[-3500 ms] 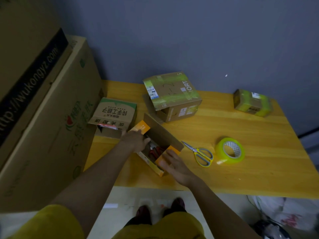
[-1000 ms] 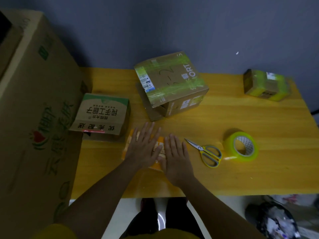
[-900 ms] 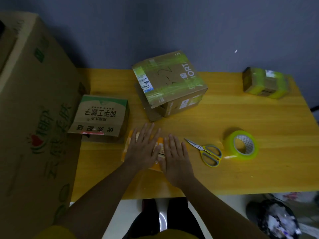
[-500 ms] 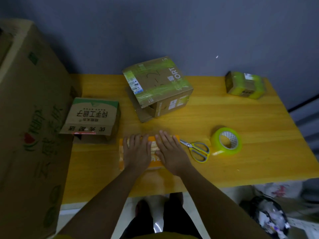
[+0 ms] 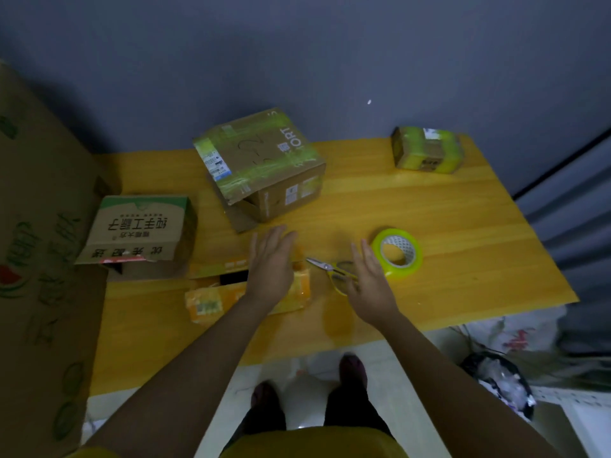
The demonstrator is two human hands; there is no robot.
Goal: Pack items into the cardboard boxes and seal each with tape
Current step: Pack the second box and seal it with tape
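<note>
Orange box [image 5: 211, 300] lies under my flat left hand [image 5: 269, 264] — my right hand [image 5: 370, 282] hovers spread, empty, over scissors [image 5: 334, 271].

Both my arms reach forward, bare from the yellow sleeves down, forearms angling inward toward each other. My left hand [image 5: 269, 269] is flat, palm down, fingers straight and close together pointing away from me, thumb tucked along the side. My right hand [image 5: 370, 285] sits further right, well apart from the left, fingers straight and slightly spread, tilted a bit so the thumb edge is up. Neither of my hands is curled around anything. Can't tell if the right palm touches anything below it. My legs and feet show underneath, standing.
</note>
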